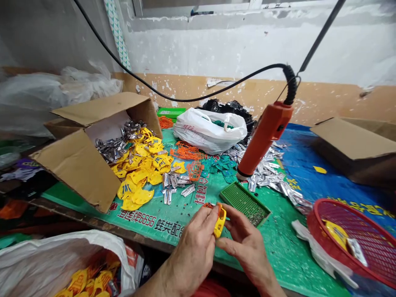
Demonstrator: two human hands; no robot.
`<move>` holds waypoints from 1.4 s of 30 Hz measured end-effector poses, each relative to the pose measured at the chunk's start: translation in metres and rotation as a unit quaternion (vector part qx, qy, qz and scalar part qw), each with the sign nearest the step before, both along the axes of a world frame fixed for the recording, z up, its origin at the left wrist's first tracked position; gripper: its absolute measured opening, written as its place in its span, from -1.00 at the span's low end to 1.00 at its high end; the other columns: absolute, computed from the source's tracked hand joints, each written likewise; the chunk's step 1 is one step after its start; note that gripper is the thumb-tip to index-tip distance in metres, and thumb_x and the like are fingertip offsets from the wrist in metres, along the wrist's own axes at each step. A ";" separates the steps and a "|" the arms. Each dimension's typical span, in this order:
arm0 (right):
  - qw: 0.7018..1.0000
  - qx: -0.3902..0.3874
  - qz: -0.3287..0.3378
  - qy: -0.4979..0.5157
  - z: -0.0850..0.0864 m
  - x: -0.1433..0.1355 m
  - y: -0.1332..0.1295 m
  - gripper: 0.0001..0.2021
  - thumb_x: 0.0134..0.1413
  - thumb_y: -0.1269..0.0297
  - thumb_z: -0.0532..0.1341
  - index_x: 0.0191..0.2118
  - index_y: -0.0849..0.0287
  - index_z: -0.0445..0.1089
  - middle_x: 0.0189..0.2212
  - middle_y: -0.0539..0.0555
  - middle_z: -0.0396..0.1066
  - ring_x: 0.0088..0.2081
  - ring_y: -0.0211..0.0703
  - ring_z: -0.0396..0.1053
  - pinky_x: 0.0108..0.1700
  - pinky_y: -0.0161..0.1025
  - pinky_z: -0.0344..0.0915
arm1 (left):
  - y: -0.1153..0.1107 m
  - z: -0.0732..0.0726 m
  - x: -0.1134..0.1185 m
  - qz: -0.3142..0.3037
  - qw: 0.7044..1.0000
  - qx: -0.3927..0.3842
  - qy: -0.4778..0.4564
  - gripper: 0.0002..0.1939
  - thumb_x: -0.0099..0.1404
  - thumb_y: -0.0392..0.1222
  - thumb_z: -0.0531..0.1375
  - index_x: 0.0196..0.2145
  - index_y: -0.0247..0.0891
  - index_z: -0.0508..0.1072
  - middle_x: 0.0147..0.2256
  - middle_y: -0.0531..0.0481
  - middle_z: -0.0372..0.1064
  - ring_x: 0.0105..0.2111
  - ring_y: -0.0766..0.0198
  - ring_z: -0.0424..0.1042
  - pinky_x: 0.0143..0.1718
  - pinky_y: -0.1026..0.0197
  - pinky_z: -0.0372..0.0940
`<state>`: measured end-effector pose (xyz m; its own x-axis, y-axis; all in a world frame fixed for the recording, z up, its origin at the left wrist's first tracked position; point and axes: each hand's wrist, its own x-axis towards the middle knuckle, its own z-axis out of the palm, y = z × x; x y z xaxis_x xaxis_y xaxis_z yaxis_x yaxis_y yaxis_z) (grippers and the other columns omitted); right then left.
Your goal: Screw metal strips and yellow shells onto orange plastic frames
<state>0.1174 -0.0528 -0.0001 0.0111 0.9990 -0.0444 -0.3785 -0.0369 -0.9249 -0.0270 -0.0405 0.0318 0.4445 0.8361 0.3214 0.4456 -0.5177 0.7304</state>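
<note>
Near the table's front edge, my left hand (198,243) is closed round a yellow plastic piece (220,222) with an orange-red part at its top. My right hand (244,237) is beside it, thumb and fingers at the piece's right side. Just behind my hands lies a green tray (246,203) with small screws in it. An orange electric screwdriver (264,138) hangs tip down over the tray's back edge. To the left is a heap of yellow pieces (140,159), with small silver packets (168,187) next to it.
An open cardboard box (83,165) lies at the left. A white bag (212,130) stands at the back, orange pieces (187,152) in front. A red basket (321,235) is at the right, another box (355,144) behind it. A sack (37,260) of yellow pieces is at lower left.
</note>
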 end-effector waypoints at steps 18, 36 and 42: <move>0.995 0.019 -0.052 0.082 -0.002 0.014 -0.011 -0.32 -0.46 0.21 0.52 -0.03 -0.06 0.44 0.06 0.14 0.42 0.07 0.12 0.36 0.01 -0.03 0.36 | -0.010 0.009 0.005 -0.027 0.959 0.201 0.197 -0.48 0.30 -0.46 -0.05 0.21 -0.37 0.13 -0.10 -0.22 0.38 -0.21 0.09 0.36 -0.22 0.04 0.39; 0.995 0.065 -0.031 0.069 -0.011 0.013 -0.012 -0.37 -0.30 0.35 0.48 0.02 -0.07 0.41 0.09 0.08 0.40 0.11 -0.03 0.34 0.09 -0.21 0.33 | -0.009 0.005 0.012 -0.005 0.933 0.250 0.261 -0.58 0.30 -0.46 -0.06 0.10 -0.44 0.26 -0.08 -0.19 0.43 -0.28 0.12 0.37 -0.30 0.07 0.41; 0.995 0.077 -0.029 0.047 -0.013 0.011 -0.014 -0.38 -0.27 0.35 0.47 0.02 -0.09 0.41 0.06 0.04 0.42 0.10 -0.11 0.35 0.09 -0.34 0.30 | -0.013 0.000 0.009 -0.031 0.953 0.204 0.222 -0.47 0.18 -0.48 0.02 0.13 -0.44 0.21 0.02 -0.23 0.36 -0.15 0.05 0.36 -0.16 -0.01 0.40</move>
<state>0.1285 -0.0668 -0.0136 0.0724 0.9917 0.1058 -0.4605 0.1273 -0.8785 -0.0179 -0.0531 0.0322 0.6570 0.6495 0.3827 0.6236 -0.7535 0.2082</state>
